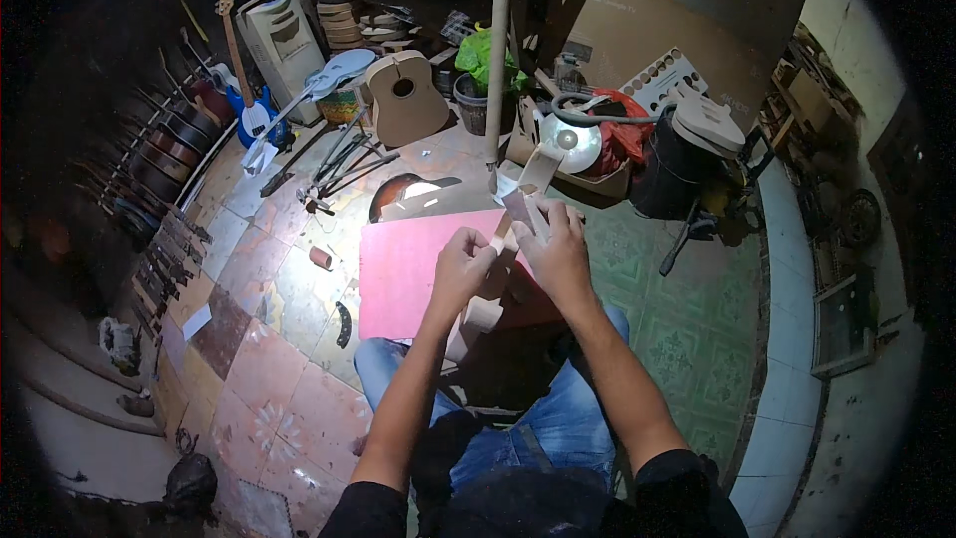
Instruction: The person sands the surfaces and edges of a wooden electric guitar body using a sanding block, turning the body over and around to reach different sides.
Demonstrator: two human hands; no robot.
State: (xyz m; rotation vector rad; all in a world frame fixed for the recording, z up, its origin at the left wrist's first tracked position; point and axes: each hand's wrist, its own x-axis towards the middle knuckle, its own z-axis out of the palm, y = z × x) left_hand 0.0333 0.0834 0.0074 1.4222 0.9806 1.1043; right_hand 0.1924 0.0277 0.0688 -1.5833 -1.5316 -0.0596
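Observation:
A pale wooden guitar neck [505, 230] points away from my lap. Its thick heel [484, 313] is near my knees, and its wide head [541, 168] is at the far end. My left hand [464, 267] has its fingers bent and pinched on the neck's left edge. On the other side, my right hand [560, 251] is closed on a flat brownish-grey piece [516, 205], which looks like sandpaper, laid against the neck close to the head. Under both hands lies a pink board [398, 264]. My palms hide part of the neck.
An acoustic guitar body [404, 100] and a blue electric guitar [257, 115] stand at the back left. A pole [499, 50] rises just beyond the work. A black bin [672, 174] stands to the right. A sandpaper roll [320, 258] lies on the tiled floor.

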